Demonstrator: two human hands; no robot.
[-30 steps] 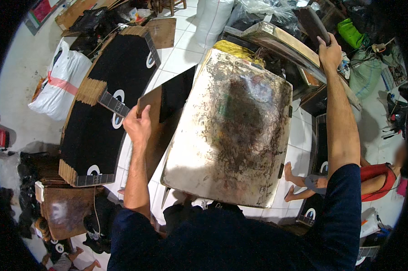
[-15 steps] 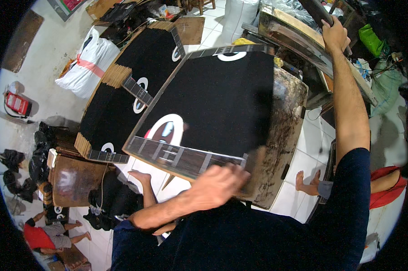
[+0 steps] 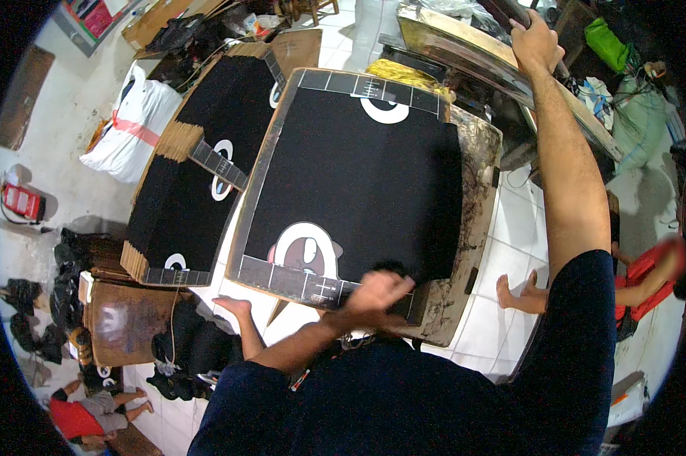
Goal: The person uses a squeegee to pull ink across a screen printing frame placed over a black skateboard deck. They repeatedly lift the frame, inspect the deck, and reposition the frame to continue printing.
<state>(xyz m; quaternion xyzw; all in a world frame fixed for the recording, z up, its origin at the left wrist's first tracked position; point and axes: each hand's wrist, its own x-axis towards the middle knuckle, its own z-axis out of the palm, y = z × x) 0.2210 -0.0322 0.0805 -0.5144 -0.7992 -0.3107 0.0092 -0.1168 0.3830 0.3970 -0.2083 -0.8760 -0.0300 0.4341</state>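
Note:
In front of me a flat board (image 3: 270, 277) with grey taped ends carries a black fabric panel (image 3: 358, 171). White eye-shaped prints lie at its near and far ends. My left hand (image 3: 379, 295) is over the board's near edge, beside the fabric's near right corner; motion smears its fingers, so whether they pinch the cloth is unclear. My right arm reaches far up to the right. There my right hand (image 3: 537, 47) is wrapped round a thick dark bar (image 3: 502, 11), whose far end runs out of view. The board partly covers a stained brown tabletop (image 3: 476, 194).
Left of the board, stacked boards (image 3: 189, 197) hold more black panels with eye prints. A dirty-edged frame (image 3: 464, 45) spans the far right. A white sack (image 3: 134, 125) stands far left. One person (image 3: 77, 418) is at lower left, another (image 3: 651, 285) at right.
The board with the black panel has turned and now sits squarer before me. My left hand has shifted slightly right and away from me. My right hand keeps its hold on the bar.

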